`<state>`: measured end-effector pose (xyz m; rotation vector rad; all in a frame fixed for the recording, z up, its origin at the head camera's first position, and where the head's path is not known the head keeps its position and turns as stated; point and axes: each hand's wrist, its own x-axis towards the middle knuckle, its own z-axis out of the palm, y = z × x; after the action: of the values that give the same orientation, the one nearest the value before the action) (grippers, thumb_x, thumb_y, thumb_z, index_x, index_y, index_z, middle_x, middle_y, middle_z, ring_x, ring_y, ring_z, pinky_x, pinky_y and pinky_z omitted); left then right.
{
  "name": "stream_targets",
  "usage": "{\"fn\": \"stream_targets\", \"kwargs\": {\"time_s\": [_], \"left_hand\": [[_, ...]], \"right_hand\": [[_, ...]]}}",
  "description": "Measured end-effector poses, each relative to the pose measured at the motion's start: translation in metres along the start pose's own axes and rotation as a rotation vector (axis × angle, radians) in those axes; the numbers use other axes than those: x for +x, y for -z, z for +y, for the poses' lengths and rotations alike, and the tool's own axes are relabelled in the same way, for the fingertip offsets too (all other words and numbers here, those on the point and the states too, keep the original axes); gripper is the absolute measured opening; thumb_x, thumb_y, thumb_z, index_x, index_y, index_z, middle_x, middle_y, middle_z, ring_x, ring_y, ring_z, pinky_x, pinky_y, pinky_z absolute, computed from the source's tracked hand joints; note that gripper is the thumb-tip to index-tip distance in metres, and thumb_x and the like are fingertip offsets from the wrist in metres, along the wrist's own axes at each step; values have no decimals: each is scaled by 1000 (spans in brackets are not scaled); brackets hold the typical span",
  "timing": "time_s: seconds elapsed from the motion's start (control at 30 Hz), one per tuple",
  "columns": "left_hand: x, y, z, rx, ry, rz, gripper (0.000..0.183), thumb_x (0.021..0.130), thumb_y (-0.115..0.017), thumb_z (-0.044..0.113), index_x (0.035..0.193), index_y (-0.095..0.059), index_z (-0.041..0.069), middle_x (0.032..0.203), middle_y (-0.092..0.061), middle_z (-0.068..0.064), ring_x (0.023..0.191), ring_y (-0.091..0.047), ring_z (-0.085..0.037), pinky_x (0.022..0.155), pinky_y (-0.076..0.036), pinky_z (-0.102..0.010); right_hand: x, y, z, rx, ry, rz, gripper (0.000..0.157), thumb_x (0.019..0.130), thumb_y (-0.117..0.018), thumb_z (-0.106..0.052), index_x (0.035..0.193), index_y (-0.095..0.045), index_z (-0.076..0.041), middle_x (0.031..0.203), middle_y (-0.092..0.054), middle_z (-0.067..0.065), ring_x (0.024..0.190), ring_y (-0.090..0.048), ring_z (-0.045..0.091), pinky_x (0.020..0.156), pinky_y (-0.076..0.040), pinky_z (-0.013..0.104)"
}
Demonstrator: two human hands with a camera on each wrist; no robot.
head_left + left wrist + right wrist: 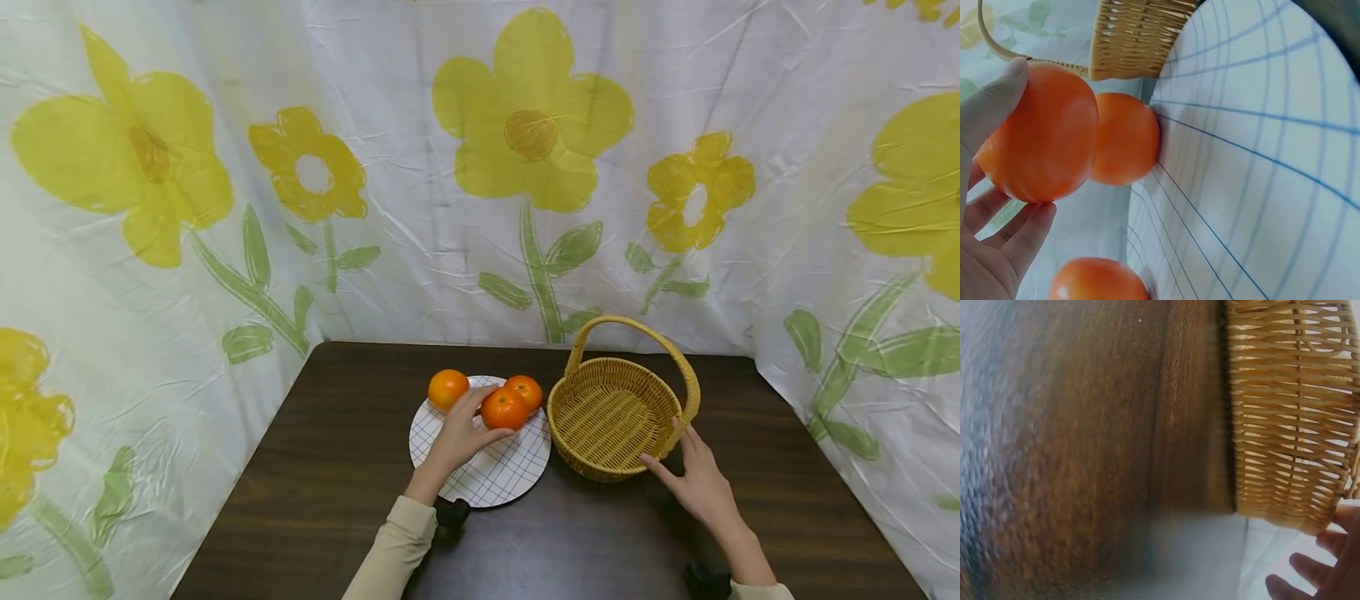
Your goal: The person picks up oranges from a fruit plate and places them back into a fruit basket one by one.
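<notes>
My left hand [460, 437] holds an orange [1044, 132] between thumb and fingers. In the left wrist view this orange is raised clear of the white plate [498, 483], which has a blue grid pattern. A second orange [527, 392] sits behind it on the plate, and a third orange [448, 390] lies near the plate's far left rim. On the right, my right hand [703, 482] touches the side of a woven wicker basket [607, 417] close to the handle's base, its fingers spread. The basket stands upright with nothing inside.
Both the plate and basket stand side by side on a dark wooden table [322, 467]. A white curtain with yellow flowers [420, 250] hangs behind the table's far edge and along both sides. The basket's tall arched handle [637, 325] rises above its rim.
</notes>
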<state>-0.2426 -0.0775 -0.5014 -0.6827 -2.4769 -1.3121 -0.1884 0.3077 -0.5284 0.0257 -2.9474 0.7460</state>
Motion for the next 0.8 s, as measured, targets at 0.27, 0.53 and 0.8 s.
{"fn": "stream_targets", "kwargs": {"time_s": [0.27,0.53,0.8], "left_hand": [[8,-6,8,-3,27,-49,75,72,-77,39,135,-47,12,129,-51,-2,114,-51,-17,90,-49,-33],[17,-13,18,50,1,-81,76,73,-77,39,137,-46,14,130,-50,-3,115,-51,-20,92,-48,-35],[27,-23,25,47,-48,-97,73,74,-77,36,136,-46,13,133,-48,-4,118,-50,-22,92,-48,-37]], "right_hand": [[0,0,-1,0,0,-3,95,85,-51,-61,151,-2,-13,153,-10,22,128,-24,52,76,-34,73],[-1,1,-2,-15,6,1,94,85,-51,-61,150,-8,-9,151,-13,23,130,-22,50,76,-36,71],[-1,2,-2,-31,4,1,93,85,-51,-62,149,-12,-7,150,-16,25,130,-22,49,76,-38,69]]}}
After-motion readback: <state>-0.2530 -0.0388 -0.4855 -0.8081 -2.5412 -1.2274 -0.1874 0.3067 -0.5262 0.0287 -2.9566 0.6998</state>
